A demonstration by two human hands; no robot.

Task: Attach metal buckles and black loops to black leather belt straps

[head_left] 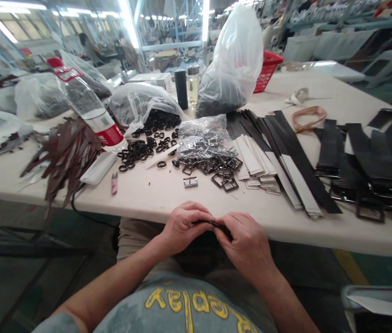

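Note:
Just off the table's front edge, my left hand (186, 227) and my right hand (244, 238) pinch a dark strip (213, 224) between them, probably leather; most of it is hidden by the fingers. Beyond the hands lies a single metal buckle (190, 182). Behind it is a heap of dark buckles (221, 169), partly under a clear plastic bag (202, 134). Small black loops (136, 152) are scattered to the left of the buckles. To their right lie pale-ended strips (254, 159) and long black straps (296, 157).
A pink thread snipper (114, 183) lies near brown strips (69, 155) and a leaning plastic bottle (90, 106). Straps with buckles (372, 171) are at the right. A tall plastic bag (230, 60), a red basket (268, 71) and a dark cylinder (181, 90) stand behind.

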